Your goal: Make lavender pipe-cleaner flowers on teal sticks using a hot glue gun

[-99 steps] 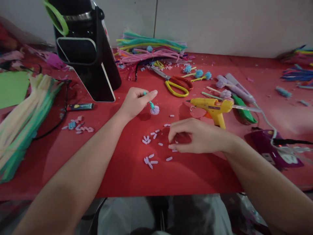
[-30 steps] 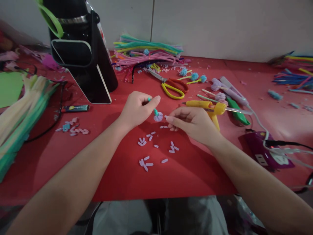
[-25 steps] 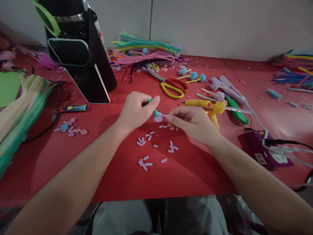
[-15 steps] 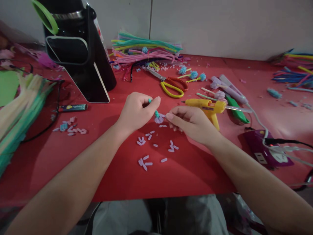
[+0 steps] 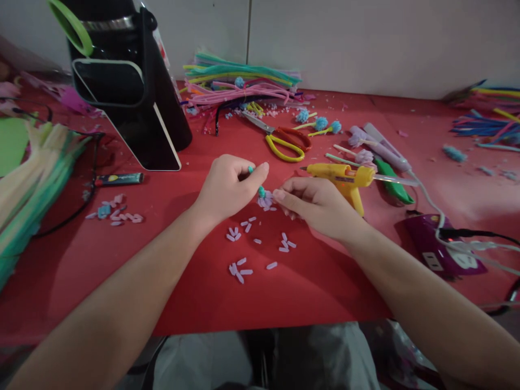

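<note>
My left hand (image 5: pixel 228 184) pinches a short teal stem whose tip carries a small lilac tuft (image 5: pixel 264 201). My right hand (image 5: pixel 316 201) is closed in a pinch right against that tuft, its thumb and forefinger touching the lilac fuzz; what it holds there is too small to make out. Several short lilac cut pieces (image 5: pixel 244 266) lie scattered on the red table (image 5: pixel 195 292) just below both hands. A yellow glue gun (image 5: pixel 345 177) stands directly behind my right hand.
Yellow-handled scissors (image 5: pixel 284 145) and finished tufted stems (image 5: pixel 325 125) lie farther back. A bundle of pipe cleaners (image 5: pixel 239 81) is against the wall, another bundle (image 5: pixel 32 184) at the left. A black stand (image 5: pixel 130 103) rises at back left. A purple power strip (image 5: pixel 442 249) sits at right.
My right hand left the loose lilac pieces on the table and rose to the tuft held by my left hand, where it now pinches against it. My left hand shifted slightly toward me.
</note>
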Motion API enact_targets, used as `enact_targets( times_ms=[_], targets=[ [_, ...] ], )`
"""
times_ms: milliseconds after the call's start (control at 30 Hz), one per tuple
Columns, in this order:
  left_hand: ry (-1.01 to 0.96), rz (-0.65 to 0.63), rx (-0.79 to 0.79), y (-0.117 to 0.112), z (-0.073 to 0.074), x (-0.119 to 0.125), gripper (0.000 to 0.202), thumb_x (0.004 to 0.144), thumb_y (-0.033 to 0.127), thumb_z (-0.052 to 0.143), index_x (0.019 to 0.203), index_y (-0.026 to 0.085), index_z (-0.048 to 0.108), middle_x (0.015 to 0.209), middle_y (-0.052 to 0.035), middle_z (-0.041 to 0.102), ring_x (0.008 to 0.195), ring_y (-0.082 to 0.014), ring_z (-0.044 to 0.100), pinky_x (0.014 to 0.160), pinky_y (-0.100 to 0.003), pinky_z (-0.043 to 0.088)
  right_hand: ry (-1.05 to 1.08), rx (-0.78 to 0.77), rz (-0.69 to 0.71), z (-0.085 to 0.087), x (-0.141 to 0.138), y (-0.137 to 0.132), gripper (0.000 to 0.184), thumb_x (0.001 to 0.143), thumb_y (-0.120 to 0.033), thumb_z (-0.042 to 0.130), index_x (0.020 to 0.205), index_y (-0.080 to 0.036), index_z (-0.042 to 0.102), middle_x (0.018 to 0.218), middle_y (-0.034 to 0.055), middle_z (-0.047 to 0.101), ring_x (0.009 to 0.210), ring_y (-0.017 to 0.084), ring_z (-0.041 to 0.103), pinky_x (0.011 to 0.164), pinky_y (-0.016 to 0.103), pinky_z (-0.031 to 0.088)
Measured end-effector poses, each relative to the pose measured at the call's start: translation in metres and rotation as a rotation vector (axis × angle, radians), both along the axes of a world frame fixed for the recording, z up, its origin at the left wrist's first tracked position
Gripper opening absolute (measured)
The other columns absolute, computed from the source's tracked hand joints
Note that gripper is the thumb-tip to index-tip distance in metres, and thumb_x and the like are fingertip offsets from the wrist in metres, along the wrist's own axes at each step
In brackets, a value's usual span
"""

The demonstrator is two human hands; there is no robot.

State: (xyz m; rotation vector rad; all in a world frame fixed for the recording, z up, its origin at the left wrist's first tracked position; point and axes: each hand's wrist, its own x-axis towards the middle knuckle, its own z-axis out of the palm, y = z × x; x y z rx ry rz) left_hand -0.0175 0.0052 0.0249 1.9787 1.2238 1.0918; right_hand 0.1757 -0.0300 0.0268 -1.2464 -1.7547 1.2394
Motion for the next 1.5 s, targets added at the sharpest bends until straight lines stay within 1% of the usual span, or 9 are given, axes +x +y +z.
enact_targets(
  times_ms=[433, 567, 633, 733, 833, 967, 1133, 1300, 1500],
  targets=[
    [-0.068, -0.027, -0.059, -0.001, 0.003, 0.003, 0.056, 0.090, 0.029, 0.058, 0.052, 0.019, 0.017, 0.052, 0.0044, 0.015, 0.049, -0.0067, 0.015, 0.046, -0.028, 0.011, -0.008, -0.027, -0.021, -0.001, -0.002, -0.001, 0.041, 0.089, -0.053, 0.070, 0.068, -0.019, 0.058, 0.059, -0.0026, 0.054, 0.054, 0.010, 0.046, 0.052, 0.026, 0.036],
    [-0.093, -0.013, -0.087, 0.000, 0.004, 0.001, 0.056, 0.091, 0.030, 0.058, 0.052, 0.019, 0.018, 0.052, 0.0045, 0.016, 0.048, -0.0064, 0.015, 0.045, -0.028, 0.012, 0.029, -0.041, -0.041, 0.000, -0.003, -0.001, 0.038, 0.087, -0.047, 0.073, 0.067, -0.019, 0.057, 0.055, -0.0040, 0.051, 0.052, 0.009, 0.043, 0.049, 0.025, 0.032],
    [-0.101, -0.004, -0.081, 0.000, 0.004, 0.000, 0.056, 0.091, 0.030, 0.059, 0.052, 0.019, 0.019, 0.052, 0.0045, 0.017, 0.048, -0.0065, 0.016, 0.045, -0.028, 0.011, 0.104, -0.060, -0.094, -0.001, -0.003, 0.000, 0.032, 0.085, -0.042, 0.075, 0.070, -0.020, 0.058, 0.058, -0.0036, 0.055, 0.053, 0.009, 0.046, 0.050, 0.025, 0.036],
    [-0.118, -0.002, -0.057, -0.001, 0.005, -0.001, 0.056, 0.091, 0.030, 0.059, 0.052, 0.019, 0.019, 0.052, 0.0044, 0.016, 0.049, -0.0070, 0.016, 0.045, -0.028, 0.011, 0.290, -0.126, -0.161, -0.001, -0.005, 0.000, 0.021, 0.081, -0.035, 0.077, 0.083, -0.019, 0.064, 0.074, -0.0002, 0.066, 0.066, 0.013, 0.061, 0.062, 0.026, 0.051],
    [-0.128, -0.021, -0.025, -0.002, 0.006, 0.000, 0.056, 0.091, 0.030, 0.059, 0.052, 0.019, 0.020, 0.051, 0.0045, 0.017, 0.049, -0.0072, 0.016, 0.045, -0.029, 0.012, 0.361, -0.197, -0.146, 0.000, -0.008, -0.001, 0.027, 0.076, -0.035, 0.081, 0.093, -0.018, 0.068, 0.082, 0.0027, 0.071, 0.073, 0.016, 0.069, 0.070, 0.032, 0.059],
    [-0.118, -0.028, 0.016, -0.004, 0.007, 0.001, 0.056, 0.090, 0.029, 0.059, 0.052, 0.019, 0.020, 0.052, 0.0045, 0.017, 0.049, -0.0074, 0.016, 0.046, -0.029, 0.013, 0.330, -0.157, -0.132, 0.000, -0.011, -0.003, 0.030, 0.073, -0.038, 0.085, 0.085, -0.017, 0.069, 0.081, 0.0044, 0.074, 0.071, 0.016, 0.070, 0.073, 0.033, 0.061],
    [-0.115, -0.012, 0.041, -0.005, 0.007, 0.002, 0.057, 0.091, 0.029, 0.059, 0.051, 0.018, 0.020, 0.051, 0.0043, 0.016, 0.050, -0.0080, 0.016, 0.046, -0.030, 0.014, 0.292, -0.089, -0.138, -0.003, -0.008, -0.002, 0.032, 0.075, -0.043, 0.084, 0.086, -0.018, 0.069, 0.089, 0.0053, 0.077, 0.081, 0.018, 0.073, 0.081, 0.035, 0.061],
    [-0.114, 0.001, 0.034, -0.006, 0.007, 0.004, 0.057, 0.090, 0.031, 0.060, 0.050, 0.019, 0.020, 0.050, 0.0046, 0.017, 0.048, -0.0077, 0.016, 0.046, -0.030, 0.015, 0.259, -0.039, -0.146, -0.005, -0.008, 0.000, 0.029, 0.073, -0.040, 0.084, 0.085, -0.019, 0.068, 0.086, 0.0048, 0.077, 0.080, 0.019, 0.072, 0.078, 0.034, 0.060],
    [-0.106, 0.002, 0.030, -0.007, 0.008, 0.005, 0.058, 0.090, 0.029, 0.060, 0.050, 0.019, 0.019, 0.050, 0.0048, 0.016, 0.048, -0.0077, 0.016, 0.046, -0.030, 0.015, 0.246, -0.025, -0.149, -0.007, -0.008, 0.000, 0.024, 0.075, -0.036, 0.082, 0.083, -0.019, 0.067, 0.084, 0.0043, 0.076, 0.077, 0.018, 0.071, 0.076, 0.033, 0.060]
  ],
)
